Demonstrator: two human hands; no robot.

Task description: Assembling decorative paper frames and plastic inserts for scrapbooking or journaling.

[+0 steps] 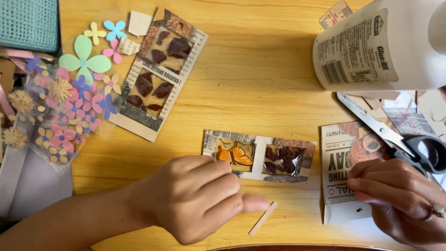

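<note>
My left hand (200, 197) hovers loosely curled over the wooden table (260, 74), thumb pointing right, just below a small collage card (260, 155) with an orange butterfly (235, 155) and a window of dark petals. A thin pale paper strip (263, 218) lies by the thumb tip. My right hand (399, 197), wearing a ring, rests with fingers bent on a printed paper piece (341, 172). Whether its fingers pinch anything is hidden.
A large white glue bottle (381, 46) lies at top right. Black-handled scissors (395, 135) lie beside it. A longer collage card (158, 74) sits at upper left, next to a clear bag of paper flowers (74, 107) and a teal basket (28, 23).
</note>
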